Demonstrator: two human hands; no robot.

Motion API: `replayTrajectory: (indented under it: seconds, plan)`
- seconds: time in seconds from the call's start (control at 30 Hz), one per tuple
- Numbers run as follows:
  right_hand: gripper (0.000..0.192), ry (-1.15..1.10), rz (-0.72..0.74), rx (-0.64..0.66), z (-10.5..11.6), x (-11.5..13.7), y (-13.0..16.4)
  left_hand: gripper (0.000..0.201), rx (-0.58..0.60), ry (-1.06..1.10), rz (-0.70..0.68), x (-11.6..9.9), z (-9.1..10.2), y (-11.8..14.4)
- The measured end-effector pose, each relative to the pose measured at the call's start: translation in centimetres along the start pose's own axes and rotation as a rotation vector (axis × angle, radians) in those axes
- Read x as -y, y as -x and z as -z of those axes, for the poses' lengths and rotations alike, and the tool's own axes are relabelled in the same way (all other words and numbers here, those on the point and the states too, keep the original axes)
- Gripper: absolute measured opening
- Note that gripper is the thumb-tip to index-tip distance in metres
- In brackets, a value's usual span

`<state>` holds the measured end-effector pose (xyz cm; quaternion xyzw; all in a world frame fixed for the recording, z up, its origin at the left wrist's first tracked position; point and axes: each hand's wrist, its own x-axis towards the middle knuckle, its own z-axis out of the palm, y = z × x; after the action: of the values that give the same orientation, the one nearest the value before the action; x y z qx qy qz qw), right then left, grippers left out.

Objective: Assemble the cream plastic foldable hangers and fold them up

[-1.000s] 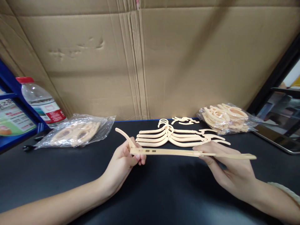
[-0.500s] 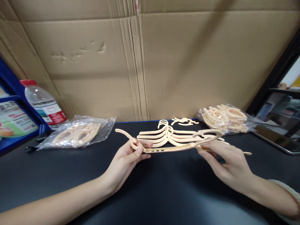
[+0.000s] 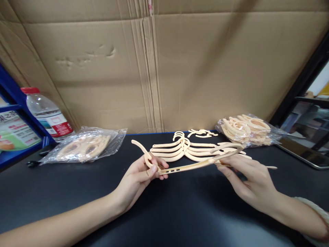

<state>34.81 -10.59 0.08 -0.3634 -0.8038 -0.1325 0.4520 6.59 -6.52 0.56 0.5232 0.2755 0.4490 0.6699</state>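
Note:
A beige plastic clothes hanger (image 3: pixel 190 167) is held up between my two hands, its slotted arm running across from one to the other. My left hand (image 3: pixel 140 176) is closed on the near end of that arm, thumb on top, where a curved end piece (image 3: pixel 141 146) sticks up and to the left. My right hand (image 3: pixel 252 180) pinches the hanger close to its middle, beside the large curved hook (image 3: pixel 232 148). A thin tip of the hanger pokes out beyond my right fingers. The joint inside my left fingers is partly hidden.
Behind lie several beige hangers (image 3: pixel 168 150) in a row, with loose curved pieces (image 3: pixel 203 131) past them. Plastic bags of parts sit left (image 3: pixel 87 147) and right (image 3: pixel 246 128). A bottle (image 3: pixel 50 115) leans at left; a tablet-like device (image 3: pixel 303 151) lies right. Cardboard (image 3: pixel 102 68) stands behind.
My left hand has lowered its end of the hanger slightly, so the arm slopes more. The curved end piece has shifted a little right. My right hand has hardly moved.

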Motion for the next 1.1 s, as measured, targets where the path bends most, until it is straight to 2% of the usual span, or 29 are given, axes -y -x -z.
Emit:
replayTrajectory:
  seconds: [0.5,0.83,1.1]
  plan:
    - [0.019,0.004,-0.017,0.012,0.01,0.08,0.03,0.017,-0.004,-0.010,-0.010,-0.09,-0.08,-0.11]
    - [0.021,0.028,0.025,0.035,0.02,0.08,0.49,0.020,-0.015,-0.016,-0.005,0.02,-0.08,-0.10]
    - [0.037,-0.079,0.028,0.093,-0.09,0.74,0.73,0.025,-0.093,-0.025,-0.019,0.53,0.22,-0.09]
